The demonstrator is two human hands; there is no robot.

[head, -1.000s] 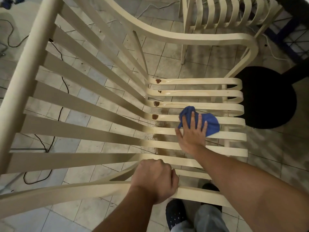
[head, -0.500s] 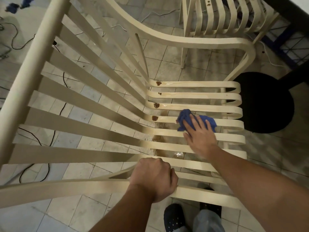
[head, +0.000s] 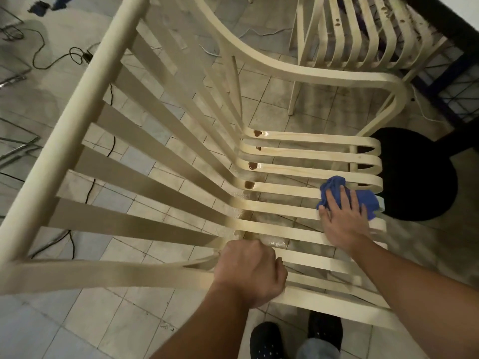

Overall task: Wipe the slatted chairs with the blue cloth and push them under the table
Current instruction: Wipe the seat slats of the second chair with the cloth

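Two hands work: our left hand curls tight round the side rail of the chair, which looks stiff, so that seems a good hold. Our right hand presses flat, fingers straight, on the soft blue cloth at the seat's front.

Crumpled blue cloth lies on cream slatted chair seat's front edge.

Open gaps between seat slats; armrest bars the far side

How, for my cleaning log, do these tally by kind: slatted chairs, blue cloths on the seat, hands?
Slatted chairs: 2
Blue cloth on the seat: 1
Hands: 2 (left hand, right hand)
Total: 5
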